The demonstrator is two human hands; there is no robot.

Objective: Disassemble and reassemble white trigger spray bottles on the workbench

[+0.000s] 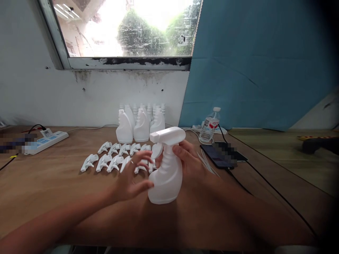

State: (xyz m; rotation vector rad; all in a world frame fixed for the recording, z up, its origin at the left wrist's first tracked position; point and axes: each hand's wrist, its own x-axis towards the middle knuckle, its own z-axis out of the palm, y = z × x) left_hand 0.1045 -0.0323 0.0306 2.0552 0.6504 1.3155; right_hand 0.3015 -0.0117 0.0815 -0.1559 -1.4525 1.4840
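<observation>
A white spray bottle (166, 180) with its trigger head (169, 134) on top is upright in front of me, near the table's front. My right hand (192, 160) is wrapped round its neck from the right, just below the head. On the left side, my left hand (135, 176) has its fingers spread, the thumb tip at or very near the bottle's side; whether it touches I cannot tell. Behind my left hand lie two rows of loose white trigger heads (103, 162), some partly hidden by the hand. Further back stands a group of headless white bottles (141, 128).
A power strip (47, 142) lies at the left with cables. To the right are a clear water bottle (209, 127), a dark phone (217, 156) with a cable and some thin white strips (208, 163). The wall and window (129, 31) rise behind the table (53, 190).
</observation>
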